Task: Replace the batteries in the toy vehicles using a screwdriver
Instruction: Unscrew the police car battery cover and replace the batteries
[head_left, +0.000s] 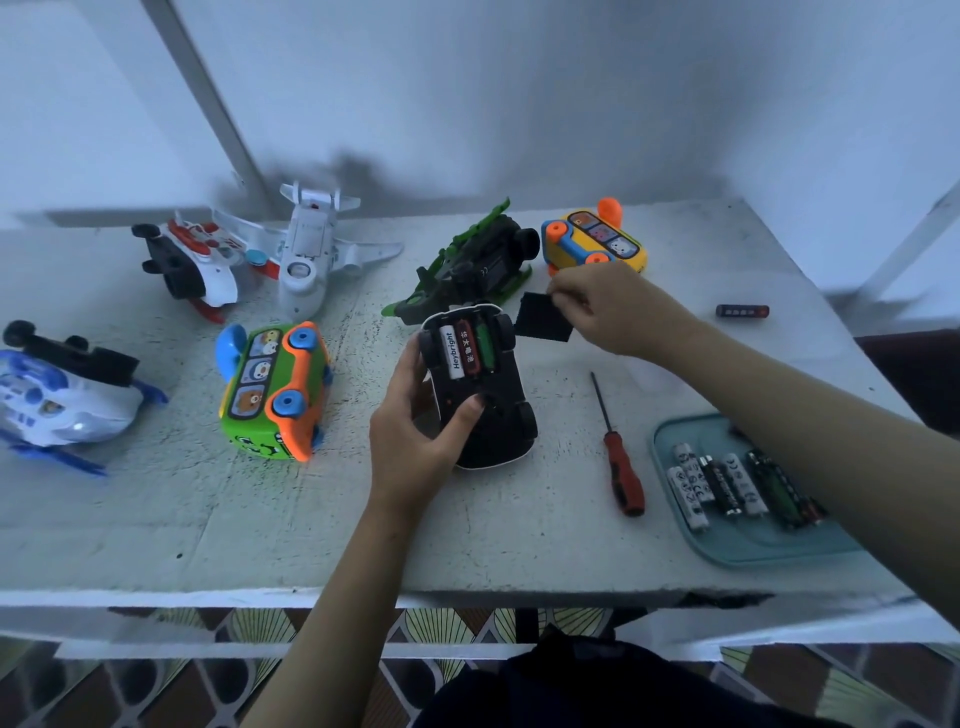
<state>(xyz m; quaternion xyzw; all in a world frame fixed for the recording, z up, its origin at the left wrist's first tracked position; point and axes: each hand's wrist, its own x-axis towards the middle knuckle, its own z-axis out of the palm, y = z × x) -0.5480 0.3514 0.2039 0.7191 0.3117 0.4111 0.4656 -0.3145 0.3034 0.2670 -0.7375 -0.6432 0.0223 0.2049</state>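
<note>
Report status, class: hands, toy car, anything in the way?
Left hand grips upturned toy car. Right hand pinches black battery cover, off the car. Three batteries sit in open bay. Screwdriver lies beside, nothing blocking.

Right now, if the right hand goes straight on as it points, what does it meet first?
The right hand would probably meet the green-black toy first, beyond the cover it pinches; depth unclear.

Bright toys on a pale grey, dark-speckled bench (208, 519).
At centre a black car (483, 415) shows white, dark and green batteries (451, 351), with a black cover (540, 317) at its one o'clock. At three o'clock is a red-handled screwdriver (626, 478), at four a teal tray (748, 545), at nine a green bus (270, 389) with orange trim and blue wheels, and at one a yellow bus (592, 244) with orange wheels.
</note>
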